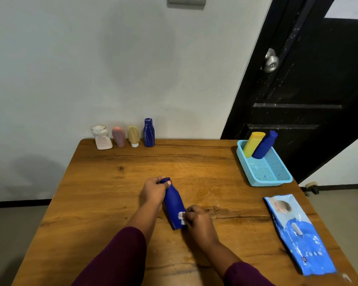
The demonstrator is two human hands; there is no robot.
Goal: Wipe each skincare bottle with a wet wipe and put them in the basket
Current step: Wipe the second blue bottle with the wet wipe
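Observation:
A dark blue bottle [174, 205] lies tilted over the middle of the wooden table [112, 182]. My left hand [153, 193] grips its cap end. My right hand [198, 221] holds a bunched white wet wipe [181, 217] against the bottle's lower part. A light blue mesh basket [265, 172] stands at the right edge, with a yellow bottle [253, 143] and a blue bottle [265, 145] leaning in its far end. Along the wall stand a white jar-like bottle [101, 137], a pink tube [118, 136], a beige tube [133, 136] and another blue bottle [149, 132].
A blue pack of wet wipes [300, 234] lies flat near the table's right front edge. A black door [318, 89] with a metal knob [271, 60] stands behind the basket. The table's back edge touches a pale wall.

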